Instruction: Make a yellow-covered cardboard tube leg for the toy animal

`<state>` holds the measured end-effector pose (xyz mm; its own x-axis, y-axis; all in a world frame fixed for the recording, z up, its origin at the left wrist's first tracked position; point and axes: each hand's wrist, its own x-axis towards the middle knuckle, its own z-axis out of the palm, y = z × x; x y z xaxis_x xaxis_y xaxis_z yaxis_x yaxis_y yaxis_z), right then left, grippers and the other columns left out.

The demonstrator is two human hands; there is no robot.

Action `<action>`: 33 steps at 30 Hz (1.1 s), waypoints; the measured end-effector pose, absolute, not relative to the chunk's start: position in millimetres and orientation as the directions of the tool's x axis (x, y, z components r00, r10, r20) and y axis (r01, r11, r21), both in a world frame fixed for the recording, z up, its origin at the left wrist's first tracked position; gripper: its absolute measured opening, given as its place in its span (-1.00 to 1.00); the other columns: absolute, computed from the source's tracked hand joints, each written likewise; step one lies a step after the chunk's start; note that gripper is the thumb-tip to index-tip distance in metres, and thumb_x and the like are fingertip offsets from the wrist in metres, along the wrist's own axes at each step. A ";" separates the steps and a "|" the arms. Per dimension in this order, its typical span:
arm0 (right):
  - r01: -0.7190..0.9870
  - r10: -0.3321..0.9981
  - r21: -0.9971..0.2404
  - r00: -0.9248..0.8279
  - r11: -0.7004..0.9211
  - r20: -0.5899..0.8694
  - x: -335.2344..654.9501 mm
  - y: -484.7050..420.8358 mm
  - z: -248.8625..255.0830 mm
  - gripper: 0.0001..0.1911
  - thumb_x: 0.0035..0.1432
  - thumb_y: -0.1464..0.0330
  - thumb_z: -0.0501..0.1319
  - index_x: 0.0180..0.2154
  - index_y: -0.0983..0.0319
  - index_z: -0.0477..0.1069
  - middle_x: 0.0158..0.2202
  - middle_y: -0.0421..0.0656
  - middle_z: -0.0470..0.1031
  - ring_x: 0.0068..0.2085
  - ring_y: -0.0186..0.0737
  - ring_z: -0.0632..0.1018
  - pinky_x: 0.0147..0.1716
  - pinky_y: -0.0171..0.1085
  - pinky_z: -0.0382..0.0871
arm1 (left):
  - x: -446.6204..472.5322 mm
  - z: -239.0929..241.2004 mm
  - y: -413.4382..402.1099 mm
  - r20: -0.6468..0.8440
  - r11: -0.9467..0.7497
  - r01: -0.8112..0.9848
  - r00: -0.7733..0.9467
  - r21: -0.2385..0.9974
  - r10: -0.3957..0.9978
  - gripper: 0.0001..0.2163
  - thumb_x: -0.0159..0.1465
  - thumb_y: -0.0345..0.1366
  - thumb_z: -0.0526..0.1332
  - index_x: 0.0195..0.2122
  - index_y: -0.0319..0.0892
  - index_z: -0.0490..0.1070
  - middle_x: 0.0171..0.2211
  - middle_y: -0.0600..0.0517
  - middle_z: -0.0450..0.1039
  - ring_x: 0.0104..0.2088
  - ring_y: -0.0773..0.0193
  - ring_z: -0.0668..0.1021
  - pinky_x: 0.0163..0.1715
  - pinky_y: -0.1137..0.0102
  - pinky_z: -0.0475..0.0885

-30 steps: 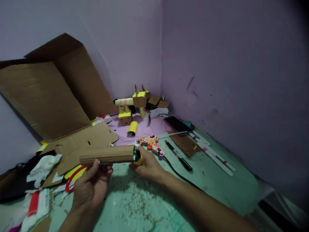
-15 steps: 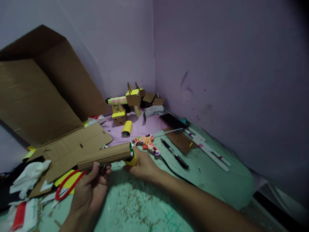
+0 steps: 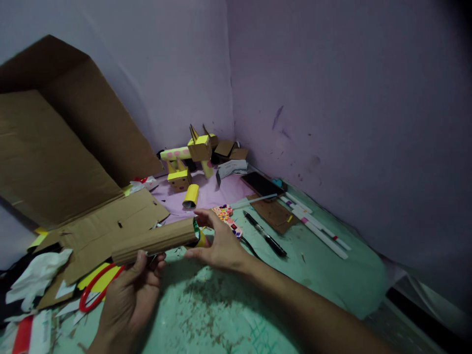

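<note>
My left hand (image 3: 129, 295) grips a long brown cardboard roll (image 3: 155, 241) from below, holding it nearly level above the green floor. My right hand (image 3: 221, 243) closes around the roll's right end, where a green and yellow piece (image 3: 199, 236) sticks out of the opening. Just behind my right hand lies a colourful patterned glue gun (image 3: 227, 219) with a black cord.
Flattened cardboard sheets (image 3: 66, 152) lean on the left wall. Cardboard animal figures (image 3: 188, 157) and a yellow tube (image 3: 191, 195) sit in the corner. A black pen (image 3: 265, 235), phone (image 3: 262, 184), white strips (image 3: 317, 227), red-handled scissors (image 3: 94, 290) and paper scraps (image 3: 33, 280) lie around.
The roll's left end has dipped so it tilts slightly. My right hand's fingers have shifted over the roll's right end. The view has moved a little right.
</note>
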<state>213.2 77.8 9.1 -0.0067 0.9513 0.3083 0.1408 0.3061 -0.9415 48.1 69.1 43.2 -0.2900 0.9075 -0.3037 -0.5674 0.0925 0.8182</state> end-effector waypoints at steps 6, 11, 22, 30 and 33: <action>0.124 0.950 -0.943 0.001 0.309 0.312 212.4 78.3 7.0 -0.36 -0.26 0.36 0.43 -0.06 0.23 0.35 -0.12 -0.07 0.50 -0.07 -0.09 0.51 -0.05 -0.08 0.36 | 50.6 45.9 67.1 -0.333 0.107 -0.600 -0.279 0.793 0.901 -0.67 0.24 -0.65 -0.06 -0.41 -0.27 0.46 -0.57 0.06 0.49 -0.64 0.34 0.54 -0.70 0.53 0.51; 0.084 0.923 -0.920 0.006 0.384 0.386 213.4 77.1 7.7 -0.22 -0.27 0.42 0.42 0.07 0.18 0.28 -0.03 -0.07 0.45 -0.02 -0.07 0.48 -0.01 -0.09 0.34 | 52.7 45.4 65.6 -0.302 0.103 -0.581 -0.258 0.808 0.918 -0.69 0.22 -0.65 -0.04 -0.43 -0.24 0.44 -0.57 0.06 0.50 -0.64 0.34 0.54 -0.69 0.53 0.50; 0.031 0.875 -0.875 -0.020 0.484 0.483 218.1 80.3 -0.1 -0.58 -0.07 0.42 0.32 -0.10 0.11 0.44 -0.08 -0.13 0.49 -0.03 -0.06 0.47 0.00 -0.07 0.29 | 48.3 30.0 60.5 -0.198 0.064 -0.638 -0.141 0.767 0.970 -0.83 -0.01 -0.54 0.27 -0.38 -0.22 0.40 -0.55 0.08 0.49 -0.59 0.29 0.54 -0.64 0.47 0.47; 0.077 0.935 -0.932 0.010 0.354 0.356 225.2 79.0 -6.9 -0.56 -0.04 0.28 0.35 -0.07 0.11 0.38 -0.07 -0.10 0.43 -0.04 -0.01 0.45 -0.03 -0.03 0.28 | 28.1 23.1 61.5 -0.192 0.030 -0.716 -0.147 0.698 0.970 -0.55 -0.19 -0.51 0.10 -0.19 -0.21 0.31 -0.44 0.05 0.48 -0.63 0.28 0.52 -0.70 0.46 0.35; 0.063 0.945 -0.943 0.015 0.326 0.328 224.9 78.9 -8.2 -0.53 -0.07 0.26 0.37 -0.07 0.13 0.38 -0.07 -0.08 0.42 -0.02 0.04 0.43 0.00 0.04 0.25 | 19.1 22.5 66.1 -0.209 0.010 -0.732 -0.182 0.681 0.961 -0.66 -0.06 -0.44 0.09 -0.20 -0.24 0.30 -0.47 0.06 0.42 -0.65 0.32 0.49 -0.73 0.47 0.32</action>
<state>224.9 78.9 -8.2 0.0145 0.9446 0.3279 0.0629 0.3264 -0.9431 19.1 66.1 22.5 -0.1819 0.9608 -0.2092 -0.7325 0.0095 0.6807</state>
